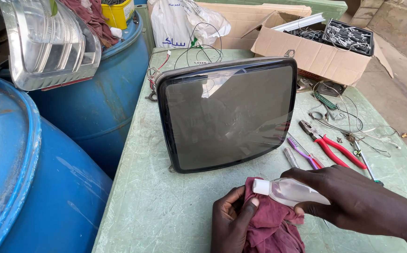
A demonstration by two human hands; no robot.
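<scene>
Nearest: left hand (231,220) bunched a maroon cloth (271,225), fingers clamped on it. Right hand (348,197) gripped a small clear bottle (290,191), white cap tipped at the cloth, likely wetting it; wiping the picture tube (227,117) beyond calls for a damp patch. Farther, a cardboard box (320,56) held black parts.

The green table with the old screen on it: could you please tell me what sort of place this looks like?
Probably an informal electronics repair spot, partly outdoors. A bare picture tube stands on the table, red-handled pliers lie among loose wires, and a cardboard box holds small parts.
</scene>
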